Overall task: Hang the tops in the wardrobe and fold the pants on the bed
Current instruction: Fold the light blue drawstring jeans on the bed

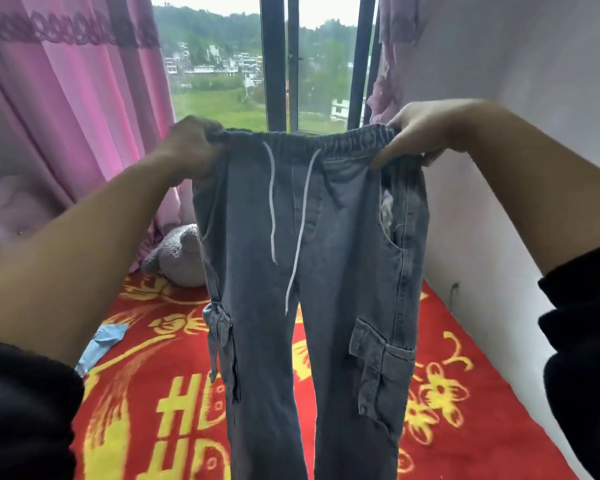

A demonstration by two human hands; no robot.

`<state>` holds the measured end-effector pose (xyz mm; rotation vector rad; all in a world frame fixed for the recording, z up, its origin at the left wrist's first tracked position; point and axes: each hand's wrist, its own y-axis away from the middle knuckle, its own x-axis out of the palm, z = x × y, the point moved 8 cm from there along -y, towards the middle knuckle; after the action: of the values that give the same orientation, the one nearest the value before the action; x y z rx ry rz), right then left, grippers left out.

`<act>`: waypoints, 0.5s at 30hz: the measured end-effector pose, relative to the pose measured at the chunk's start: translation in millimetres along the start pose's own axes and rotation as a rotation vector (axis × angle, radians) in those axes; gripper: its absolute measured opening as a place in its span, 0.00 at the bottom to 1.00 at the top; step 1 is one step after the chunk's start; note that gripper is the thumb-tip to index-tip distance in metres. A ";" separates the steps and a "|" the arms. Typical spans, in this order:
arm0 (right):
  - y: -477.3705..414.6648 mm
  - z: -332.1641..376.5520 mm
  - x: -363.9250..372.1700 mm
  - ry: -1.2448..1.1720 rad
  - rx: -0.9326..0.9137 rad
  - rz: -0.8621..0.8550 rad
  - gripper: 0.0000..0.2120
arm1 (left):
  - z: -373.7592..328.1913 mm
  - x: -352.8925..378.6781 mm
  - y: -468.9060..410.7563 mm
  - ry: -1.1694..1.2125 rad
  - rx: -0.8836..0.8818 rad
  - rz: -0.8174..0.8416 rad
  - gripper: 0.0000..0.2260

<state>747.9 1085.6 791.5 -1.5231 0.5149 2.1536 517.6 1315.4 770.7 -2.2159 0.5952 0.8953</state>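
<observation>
A pair of grey-blue denim cargo pants (329, 258) hangs in the air in front of me, front side facing me, with an elastic waistband, white drawstrings and flap pockets on both legs. My left hand (191, 147) grips the waistband's left end. My right hand (416, 133) grips its right end. The waistband is stretched flat between them at window height. Both legs hang straight down over the bed (465, 410), which has a red blanket with yellow patterns. The leg ends are out of view below.
A light blue garment (101, 344) lies on the bed at the left. A grey plush toy (179, 258) sits by the pink curtain (84, 116). The window (284, 64) is straight ahead. A white wall (516, 133) borders the bed's right side.
</observation>
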 end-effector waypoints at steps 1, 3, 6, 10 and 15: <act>-18.2 -12.0 6.9 -0.038 0.032 0.029 0.15 | 8.6 17.7 -10.4 -0.002 -0.037 0.083 0.06; -59.2 -36.6 24.8 -0.106 0.086 0.026 0.13 | 25.3 53.1 -27.2 0.010 -0.127 0.230 0.07; -114.9 -64.3 46.9 -0.140 0.113 -0.122 0.11 | 41.9 94.5 -51.6 -0.016 -0.182 0.312 0.09; -146.1 -68.8 24.2 -0.039 -0.007 -0.597 0.09 | 39.6 101.1 -91.4 0.058 -0.150 0.067 0.14; -124.4 -57.9 -59.1 -0.324 -0.176 -1.059 0.14 | -34.6 29.4 -119.4 0.038 0.214 -0.499 0.21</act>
<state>879.4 1148.8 823.5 -1.0828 -0.5147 1.5257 625.3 1366.3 816.7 -2.0515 0.1286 0.5055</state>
